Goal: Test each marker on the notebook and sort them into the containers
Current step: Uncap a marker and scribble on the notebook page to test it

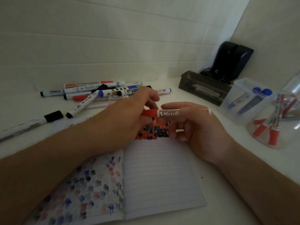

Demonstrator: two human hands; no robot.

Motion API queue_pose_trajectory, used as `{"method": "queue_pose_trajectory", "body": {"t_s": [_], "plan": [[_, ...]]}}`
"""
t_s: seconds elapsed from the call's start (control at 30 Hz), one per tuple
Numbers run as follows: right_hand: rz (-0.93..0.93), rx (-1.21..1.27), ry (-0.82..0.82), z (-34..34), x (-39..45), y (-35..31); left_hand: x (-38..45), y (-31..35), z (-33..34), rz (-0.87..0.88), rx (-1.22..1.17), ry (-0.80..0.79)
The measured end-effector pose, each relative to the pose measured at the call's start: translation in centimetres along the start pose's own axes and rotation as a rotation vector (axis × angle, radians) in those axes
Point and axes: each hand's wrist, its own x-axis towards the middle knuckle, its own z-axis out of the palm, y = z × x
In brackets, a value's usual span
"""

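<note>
A red whiteboard marker [168, 113] lies level between both hands above the open notebook [160, 179]. My left hand [129, 114] grips its red cap end. My right hand [190, 122] holds the white barrel. Red, blue and black test marks fill the top of the notebook's right page, and its left page shows faded marks. A pile of several markers [100, 93] lies at the back left. On the right stand a clear box with blue markers [246, 101], a clear container with red markers [274, 125] and a dark box [203, 88] holding markers.
A long black-capped marker [30, 124] lies alone at the left edge of the white table. A dark device [230, 60] with a cable stands in the back right corner against the white wall.
</note>
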Motion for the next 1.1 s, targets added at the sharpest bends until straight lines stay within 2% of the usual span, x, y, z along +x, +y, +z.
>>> {"method": "queue_pose_trajectory", "body": {"t_s": [0.07,0.13,0.23,0.33,0.43,0.6,0.8,1.1], "plan": [[0.044,0.063,-0.027,-0.1,0.1,-0.1,0.2,-0.6,-0.1,0.015,0.076,0.039],[0.007,-0.022,0.002,0.1,0.1,0.0,0.4,-1.0,0.0,0.041,0.153,0.028],[-0.106,-0.178,0.043,0.7,0.1,0.2,0.5,-1.2,0.4,0.077,0.104,0.004],[-0.135,-0.167,0.01,1.3,-0.2,0.3,0.6,-1.4,0.7,0.116,0.117,0.018],[-0.164,-0.206,-0.009,1.5,-0.4,0.5,0.6,-1.5,0.7,0.113,0.165,-0.032],[-0.119,-0.271,-0.021,1.8,-1.0,0.4,0.3,-1.5,0.3,0.09,0.111,-0.13],[-0.035,-0.322,0.065,2.0,-1.0,-0.2,1.1,-1.7,1.4,0.138,0.157,-0.05],[0.051,-0.097,0.384,2.3,-5.4,-2.5,0.1,0.1,1.6,0.319,0.144,-0.048]]}}
